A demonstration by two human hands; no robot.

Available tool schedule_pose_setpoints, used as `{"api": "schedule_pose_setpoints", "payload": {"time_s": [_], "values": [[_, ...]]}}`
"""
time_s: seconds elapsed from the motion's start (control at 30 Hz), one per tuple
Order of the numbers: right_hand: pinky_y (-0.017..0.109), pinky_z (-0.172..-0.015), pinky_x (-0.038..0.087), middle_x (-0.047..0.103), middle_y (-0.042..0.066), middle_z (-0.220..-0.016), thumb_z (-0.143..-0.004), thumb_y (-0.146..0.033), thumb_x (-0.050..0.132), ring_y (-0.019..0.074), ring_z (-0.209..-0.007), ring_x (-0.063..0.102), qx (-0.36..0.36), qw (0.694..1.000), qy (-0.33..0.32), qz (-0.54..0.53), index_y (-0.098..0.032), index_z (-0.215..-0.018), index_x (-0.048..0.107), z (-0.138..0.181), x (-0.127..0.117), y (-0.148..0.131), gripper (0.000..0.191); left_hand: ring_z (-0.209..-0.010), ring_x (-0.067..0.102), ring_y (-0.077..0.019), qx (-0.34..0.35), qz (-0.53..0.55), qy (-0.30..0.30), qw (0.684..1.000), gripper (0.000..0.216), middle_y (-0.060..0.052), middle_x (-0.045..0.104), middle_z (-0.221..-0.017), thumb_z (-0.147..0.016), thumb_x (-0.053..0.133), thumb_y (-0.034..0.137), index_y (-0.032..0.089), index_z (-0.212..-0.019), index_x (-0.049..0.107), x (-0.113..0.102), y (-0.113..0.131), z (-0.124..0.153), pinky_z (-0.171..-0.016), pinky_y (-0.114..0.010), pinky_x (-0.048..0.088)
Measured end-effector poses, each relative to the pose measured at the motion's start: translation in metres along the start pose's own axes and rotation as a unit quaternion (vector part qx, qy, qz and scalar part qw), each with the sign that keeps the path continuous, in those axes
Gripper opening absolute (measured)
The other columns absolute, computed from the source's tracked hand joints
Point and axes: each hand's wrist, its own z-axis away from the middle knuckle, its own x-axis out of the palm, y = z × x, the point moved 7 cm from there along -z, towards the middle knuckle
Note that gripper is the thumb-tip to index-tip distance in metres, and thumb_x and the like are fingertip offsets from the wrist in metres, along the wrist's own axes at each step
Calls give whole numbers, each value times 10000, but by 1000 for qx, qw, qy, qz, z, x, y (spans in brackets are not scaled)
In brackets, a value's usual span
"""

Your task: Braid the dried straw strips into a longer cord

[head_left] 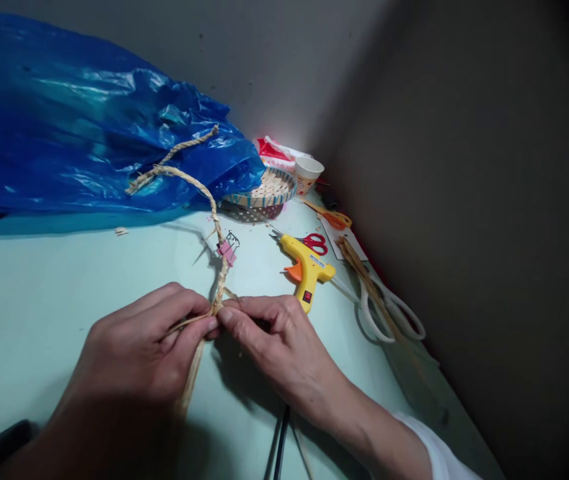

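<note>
A braided straw rope [203, 192] runs from my hands up over the pale green table [39, 287] toward a blue bag. A pink binder clip [227, 251] is clamped on the rope just above my hands. My left hand [141, 347] pinches the loose straw strands at the braid's near end, fingers closed. My right hand [277, 340] meets it fingertip to fingertip and pinches the same strands. Loose straw ends [190, 383] trail down between my wrists.
A big blue plastic bag [89, 127] fills the back left. Right of my hands lie a yellow glue gun [307, 267], red scissors [315, 243], orange scissors [335, 217], white scissors [389, 313], a woven basket [264, 193] and a paper cup [308, 173]. A wall stands close on the right.
</note>
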Motion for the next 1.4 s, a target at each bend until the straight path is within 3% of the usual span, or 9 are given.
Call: {"api": "schedule_pose_setpoints", "payload": {"time_s": [0.23, 0.57, 0.73, 0.9, 1.03, 1.13, 1.23, 1.33, 1.4], "values": [[260, -683, 402, 703, 16, -713, -965, -366, 637, 138, -683, 550, 5, 1000, 9, -30, -150, -753, 780, -6, -1, 6, 335, -705, 691, -124, 78, 26, -25, 996, 214, 79, 736, -808, -1017, 548, 294, 295, -890, 721, 4, 3, 6, -742, -241, 439], [277, -573, 261, 412, -42, -571, -942, -311, 586, 113, -593, 314, 5, 998, 64, 22, -163, -627, 662, -1, -1, 5, 356, -553, 665, -138, 119, -100, -17, 988, 308, 50, 690, -684, -1077, 396, 286, 261, -878, 629, 2, 23, 19, -633, -258, 474], [268, -625, 321, 514, -22, -623, -914, -349, 638, 114, -621, 376, 21, 994, 17, -104, -144, -713, 761, -5, 3, 6, 312, -802, 844, -220, 321, -190, 39, 927, 313, -149, 864, -969, -1009, 371, 72, 132, -1093, 667, 20, 42, 44, -636, -266, 595], [265, -689, 382, 618, 8, -683, -802, -469, 790, 123, -659, 466, 65, 971, -8, -230, -137, -823, 838, -8, 7, 15, 336, -714, 843, -262, 315, -338, -35, 886, 524, -179, 878, -1010, -823, 384, -79, 97, -1114, 783, 44, 39, 48, -469, -319, 579], [270, -702, 399, 654, 27, -689, -741, -484, 834, 141, -684, 527, 68, 968, 10, -243, -135, -720, 806, -7, 6, 19, 351, -734, 819, -285, 327, -288, 8, 900, 414, -176, 860, -893, -923, 428, 19, 92, -991, 829, 25, 57, 46, -579, -358, 578], [259, -679, 380, 655, 32, -689, -792, -438, 779, 135, -677, 508, 56, 971, 22, -230, -142, -681, 792, -4, 4, 18, 316, -664, 716, -226, 242, -112, 34, 963, 340, -49, 740, -722, -1030, 514, 293, 212, -823, 772, -3, 46, 22, -642, -342, 503], [250, -626, 333, 613, 15, -642, -817, -435, 763, 106, -603, 398, 42, 971, 17, -234, -142, -648, 770, -2, 4, 13, 338, -772, 710, -245, -8, 22, -37, 999, 297, -37, 766, -868, -940, 609, 510, 248, -900, 743, -7, 2, -9, -734, -347, 512], [255, -549, 260, 507, -30, -531, -836, -480, 779, 90, -518, 261, 32, 968, -15, -249, -155, -621, 717, 0, 8, 5, 395, -715, 678, -218, -121, 255, -259, 924, 332, -7, 732, -786, -896, 647, 543, 235, -992, 722, 31, -10, -11, -692, -318, 532], [257, -524, 217, 477, -44, -506, -830, -500, 804, 88, -501, 222, 23, 967, -21, -254, -162, -623, 689, 0, 8, 1, 412, -668, 618, -182, -141, 339, -296, 882, 302, 19, 661, -707, -897, 674, 525, 224, -910, 702, 44, -7, -10, -670, -294, 511]]}}
